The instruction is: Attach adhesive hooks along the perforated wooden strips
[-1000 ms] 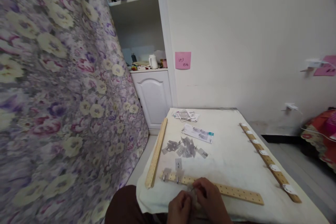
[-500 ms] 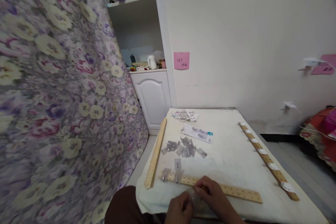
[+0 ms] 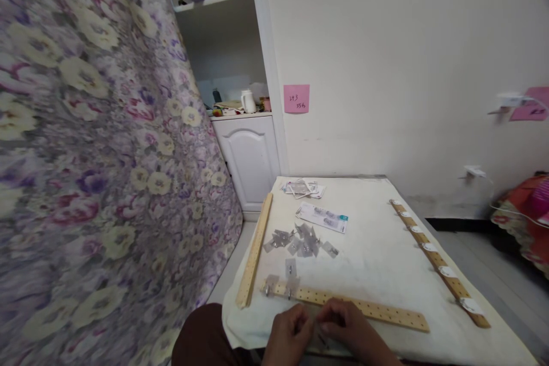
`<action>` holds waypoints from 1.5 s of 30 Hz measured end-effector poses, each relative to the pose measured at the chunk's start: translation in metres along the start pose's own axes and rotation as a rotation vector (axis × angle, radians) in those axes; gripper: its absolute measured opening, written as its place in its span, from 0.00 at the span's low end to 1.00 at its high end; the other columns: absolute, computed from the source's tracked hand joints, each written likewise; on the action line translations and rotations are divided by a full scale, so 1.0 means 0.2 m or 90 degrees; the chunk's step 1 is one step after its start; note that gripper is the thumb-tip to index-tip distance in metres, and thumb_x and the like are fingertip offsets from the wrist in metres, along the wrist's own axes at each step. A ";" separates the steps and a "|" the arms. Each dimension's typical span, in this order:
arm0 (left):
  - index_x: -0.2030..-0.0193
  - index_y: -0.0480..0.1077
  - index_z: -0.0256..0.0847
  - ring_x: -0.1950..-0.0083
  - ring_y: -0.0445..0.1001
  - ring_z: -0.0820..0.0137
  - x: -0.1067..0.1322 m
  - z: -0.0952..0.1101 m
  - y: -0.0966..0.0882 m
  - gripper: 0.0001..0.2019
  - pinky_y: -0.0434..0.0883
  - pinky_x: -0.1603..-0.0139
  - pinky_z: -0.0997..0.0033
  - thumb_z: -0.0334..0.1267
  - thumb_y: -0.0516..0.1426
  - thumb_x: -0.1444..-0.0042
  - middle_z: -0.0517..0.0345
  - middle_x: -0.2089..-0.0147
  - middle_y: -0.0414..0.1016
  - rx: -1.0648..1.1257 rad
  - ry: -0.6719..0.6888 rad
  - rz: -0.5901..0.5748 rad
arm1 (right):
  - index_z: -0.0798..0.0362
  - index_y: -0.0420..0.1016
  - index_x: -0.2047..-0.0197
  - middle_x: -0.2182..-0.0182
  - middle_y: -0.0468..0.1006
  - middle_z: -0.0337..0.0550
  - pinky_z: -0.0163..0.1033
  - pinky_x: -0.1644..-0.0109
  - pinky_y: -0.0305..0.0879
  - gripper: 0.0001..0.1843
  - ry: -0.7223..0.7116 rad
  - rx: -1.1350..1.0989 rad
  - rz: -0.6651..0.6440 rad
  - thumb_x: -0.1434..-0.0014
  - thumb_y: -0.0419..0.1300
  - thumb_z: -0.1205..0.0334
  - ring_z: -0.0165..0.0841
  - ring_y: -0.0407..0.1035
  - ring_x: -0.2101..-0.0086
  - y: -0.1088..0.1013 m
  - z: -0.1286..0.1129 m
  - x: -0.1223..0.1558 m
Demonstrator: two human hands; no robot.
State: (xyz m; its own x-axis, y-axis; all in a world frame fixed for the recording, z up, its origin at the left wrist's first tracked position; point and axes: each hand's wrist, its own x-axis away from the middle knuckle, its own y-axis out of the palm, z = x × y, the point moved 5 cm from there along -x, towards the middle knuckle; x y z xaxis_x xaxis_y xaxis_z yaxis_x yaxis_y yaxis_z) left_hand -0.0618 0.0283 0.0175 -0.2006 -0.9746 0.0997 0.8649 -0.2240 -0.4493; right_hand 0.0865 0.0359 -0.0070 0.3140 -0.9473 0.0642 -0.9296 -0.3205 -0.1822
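My left hand (image 3: 288, 334) and my right hand (image 3: 348, 333) meet at the near edge of a cloth-covered table (image 3: 377, 251), fingers pinched together on a small clear piece I cannot make out. They sit just in front of a perforated wooden strip (image 3: 377, 311) lying crosswise, which carries two clear adhesive hooks (image 3: 278, 287) at its left end. A pile of several clear hooks (image 3: 300, 240) lies further back, in the middle of the table.
Another wooden strip (image 3: 256, 249) lies along the table's left edge, and a third with white round pads (image 3: 440, 263) on the right. Packaging (image 3: 321, 217) and cards (image 3: 302, 187) lie at the back. A floral cloth (image 3: 94, 154) hangs left; a white cupboard (image 3: 251, 154) stands behind.
Both hands have drawn slightly toward me and lower, staying together. The view shifted a little.
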 end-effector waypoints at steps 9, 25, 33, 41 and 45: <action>0.79 0.60 0.41 0.73 0.55 0.74 -0.01 0.01 0.00 0.18 0.52 0.72 0.74 0.51 0.55 0.48 0.67 0.79 0.55 0.026 0.012 0.002 | 0.53 0.66 0.76 0.83 0.63 0.29 0.29 0.77 0.53 0.03 0.007 -0.081 -0.017 0.55 0.57 0.64 0.24 0.56 0.81 0.05 -0.01 0.00; 0.71 0.71 0.40 0.74 0.62 0.72 0.01 -0.15 0.11 0.26 0.60 0.71 0.73 0.64 0.57 0.57 0.64 0.78 0.66 0.312 -0.062 0.043 | 0.51 0.62 0.77 0.84 0.56 0.27 0.29 0.80 0.46 0.15 0.048 -0.201 0.116 0.56 0.62 0.51 0.22 0.48 0.83 -0.01 0.10 -0.05; 0.74 0.67 0.39 0.84 0.56 0.81 -0.01 -0.25 0.24 0.26 0.49 0.81 0.77 0.62 0.62 0.62 0.66 0.81 0.68 0.413 -0.098 -0.046 | 0.51 0.62 0.76 0.83 0.58 0.29 0.31 0.77 0.48 0.14 0.031 -0.219 0.168 0.55 0.62 0.53 0.24 0.52 0.81 -0.01 0.14 -0.05; 0.77 0.64 0.40 0.86 0.57 0.80 -0.03 -0.26 0.25 0.28 0.49 0.82 0.77 0.65 0.62 0.68 0.65 0.84 0.69 0.411 -0.123 -0.039 | 0.51 0.62 0.76 0.80 0.60 0.31 0.33 0.71 0.54 0.06 -0.010 -0.083 0.157 0.55 0.58 0.61 0.28 0.57 0.76 -0.04 0.16 -0.06; 0.78 0.64 0.40 0.85 0.58 0.79 -0.03 -0.25 0.23 0.28 0.49 0.81 0.76 0.67 0.61 0.67 0.64 0.84 0.69 0.400 -0.133 -0.005 | 0.51 0.61 0.77 0.80 0.59 0.31 0.34 0.70 0.54 0.06 -0.004 -0.039 0.165 0.55 0.56 0.60 0.29 0.56 0.75 -0.04 0.18 -0.06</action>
State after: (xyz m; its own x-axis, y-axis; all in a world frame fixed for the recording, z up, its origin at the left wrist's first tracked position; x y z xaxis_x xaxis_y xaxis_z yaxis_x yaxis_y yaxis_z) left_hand -0.0439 0.0239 -0.0492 -0.1695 -0.9391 0.2988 0.9804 -0.1297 0.1487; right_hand 0.0966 0.0501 -0.0409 0.0643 -0.9978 0.0167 -0.9891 -0.0659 -0.1319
